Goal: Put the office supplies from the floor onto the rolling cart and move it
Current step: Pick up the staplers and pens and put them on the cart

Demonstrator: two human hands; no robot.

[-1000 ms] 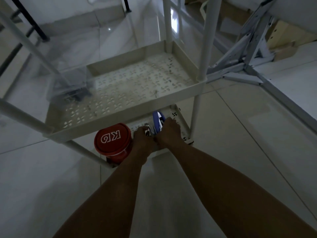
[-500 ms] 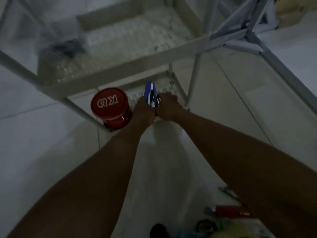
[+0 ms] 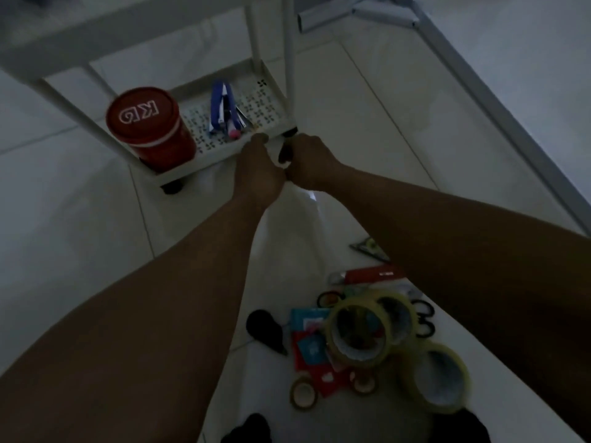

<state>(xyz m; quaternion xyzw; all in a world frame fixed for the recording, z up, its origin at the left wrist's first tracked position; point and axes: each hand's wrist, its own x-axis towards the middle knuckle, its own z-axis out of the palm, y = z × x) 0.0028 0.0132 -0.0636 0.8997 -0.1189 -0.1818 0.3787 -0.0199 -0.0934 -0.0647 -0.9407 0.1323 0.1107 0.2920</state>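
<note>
Both the left hand (image 3: 259, 174) and right hand (image 3: 308, 164) hang empty, loosely curled, at the cart's bottom shelf (image 3: 224, 151) front edge; floor tape rolls (image 3: 358, 330) look light, rigid, best pinched through the core.

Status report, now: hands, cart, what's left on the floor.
Left hand and right hand empty, at the cart's bottom shelf edge. Red tub and blue stapler loaded. Tape rolls, scissors and red cutter on floor. Nothing blocking.
</note>
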